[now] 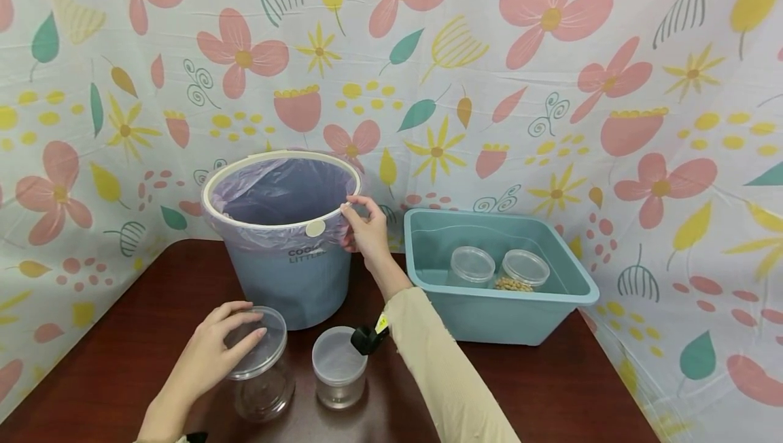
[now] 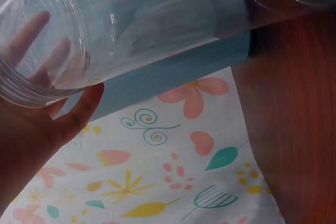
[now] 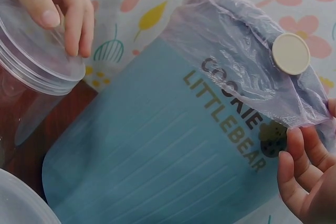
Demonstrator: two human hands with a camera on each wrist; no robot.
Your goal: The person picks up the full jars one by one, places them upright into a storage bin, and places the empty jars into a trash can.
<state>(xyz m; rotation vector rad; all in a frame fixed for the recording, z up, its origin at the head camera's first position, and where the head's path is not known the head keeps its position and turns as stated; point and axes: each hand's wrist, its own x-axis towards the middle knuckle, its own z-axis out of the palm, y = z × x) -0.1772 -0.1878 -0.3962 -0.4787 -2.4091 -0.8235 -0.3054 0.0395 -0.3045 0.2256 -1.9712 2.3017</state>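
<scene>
My left hand (image 1: 211,344) lies over the lid (image 1: 269,341) of a tall clear plastic jar (image 1: 264,392), its fingers spread across the top. Through the clear plastic, the left wrist view shows some of those fingers (image 2: 31,38). At the front right of a blue trash can (image 1: 293,287), my right hand (image 1: 369,229) pinches the edge of a thin purple trash bag (image 3: 231,51). That bag lines the can and folds down outside, under a white rim ring (image 1: 278,224). A smaller lidded jar (image 1: 340,368) stands between my arms.
A blue plastic basin (image 1: 501,317) stands on the right, with two lidded jars inside: one jar (image 1: 472,266) and another holding beige bits (image 1: 516,280). A floral cloth (image 1: 428,90) hangs behind the dark wood table (image 1: 153,307).
</scene>
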